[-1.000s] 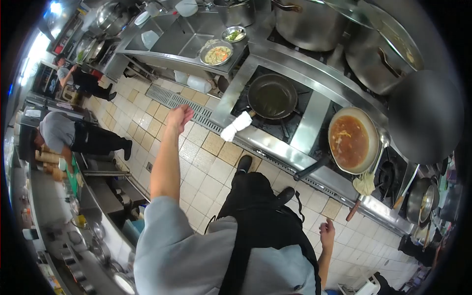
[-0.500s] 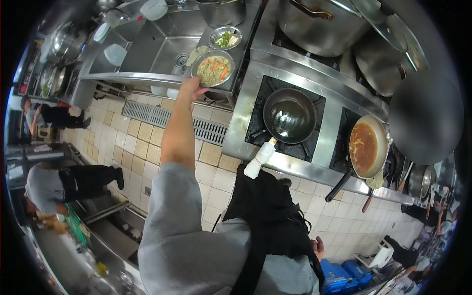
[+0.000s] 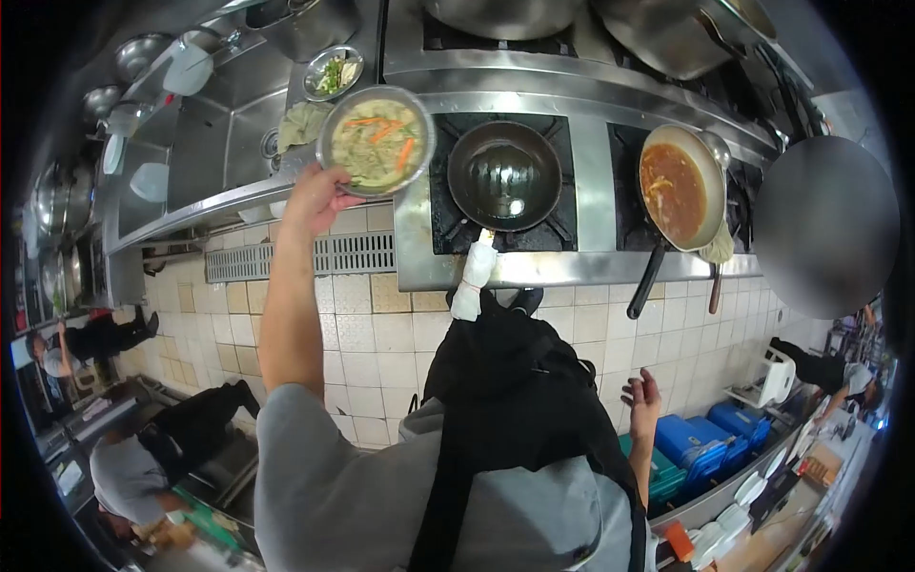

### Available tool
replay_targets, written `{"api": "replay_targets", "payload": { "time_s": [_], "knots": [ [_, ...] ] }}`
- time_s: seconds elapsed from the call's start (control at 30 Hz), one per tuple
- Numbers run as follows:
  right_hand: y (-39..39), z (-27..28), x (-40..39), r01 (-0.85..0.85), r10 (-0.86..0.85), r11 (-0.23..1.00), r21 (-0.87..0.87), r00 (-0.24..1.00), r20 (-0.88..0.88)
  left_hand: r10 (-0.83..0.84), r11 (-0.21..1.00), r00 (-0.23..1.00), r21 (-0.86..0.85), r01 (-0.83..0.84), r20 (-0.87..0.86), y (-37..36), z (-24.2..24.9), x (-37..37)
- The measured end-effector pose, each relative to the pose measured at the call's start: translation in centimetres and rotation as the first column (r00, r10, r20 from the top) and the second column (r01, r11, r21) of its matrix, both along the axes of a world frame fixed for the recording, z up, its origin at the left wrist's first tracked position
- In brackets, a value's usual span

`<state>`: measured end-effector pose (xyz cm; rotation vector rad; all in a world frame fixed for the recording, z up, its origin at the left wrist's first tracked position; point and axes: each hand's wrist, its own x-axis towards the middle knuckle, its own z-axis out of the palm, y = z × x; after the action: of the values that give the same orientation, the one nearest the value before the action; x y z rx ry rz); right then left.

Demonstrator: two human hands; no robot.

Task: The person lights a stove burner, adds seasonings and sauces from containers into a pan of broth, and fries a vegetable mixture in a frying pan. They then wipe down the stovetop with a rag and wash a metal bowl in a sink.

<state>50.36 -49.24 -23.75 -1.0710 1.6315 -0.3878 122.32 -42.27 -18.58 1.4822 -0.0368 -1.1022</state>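
Note:
My left hand [image 3: 319, 198] grips the rim of a metal bowl [image 3: 427, 133], thumb and fingers closed on its near left side. The bowl holds a pale, greenish batter-like mix [image 3: 372, 153] with orange carrot strips. It is held up between the sink counter and the stove, left of a dark frying pan [image 3: 463, 186]. Shiny oil lies in that pan, which sits on a burner, and its handle is wrapped in white cloth [image 3: 474, 276]. Low at my right side, my right hand [image 3: 642, 391] hangs with fingers loosely apart and nothing in it.
A second pan [image 3: 715, 205] of reddish-brown sauce sits on the right burner, its black handle [image 3: 647, 278] over the front edge. Behind are large pots [image 3: 658, 38]. A small bowl [image 3: 334, 72] of chopped vegetables stands by the sink [image 3: 229, 105]. A person [image 3: 133, 477] works at lower left.
My left hand has lifted the bowl off the sink counter and brought it closer, toward the stove. My right hand has come further into view. The whole view has turned.

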Motion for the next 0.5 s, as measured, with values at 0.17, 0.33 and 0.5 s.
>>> {"api": "replay_targets", "payload": {
  "time_s": [0.17, 0.33, 0.5],
  "knots": [
    [-1.3, 2.4, 3.4, 0.019, 0.001, 0.975, -0.223, 0.996, 0.088, -0.170, 0.985, 0.930, 0.030, 0.169, 0.326, -6.6, 2.5, -7.7],
    [-2.0, 5.0, 5.3, -0.052, 0.107, 0.901, -0.431, 0.989, 0.104, -0.376, 0.926, 0.579, 0.275, 0.257, 0.723, -10.9, -0.7, -10.5],
    [-3.3, 7.6, 10.5, -0.309, 0.337, 0.830, -0.465, 0.941, -0.025, -0.550, 0.834, 0.425, 0.444, 0.328, 0.719, -12.8, -0.8, -13.0]
  ]
}}
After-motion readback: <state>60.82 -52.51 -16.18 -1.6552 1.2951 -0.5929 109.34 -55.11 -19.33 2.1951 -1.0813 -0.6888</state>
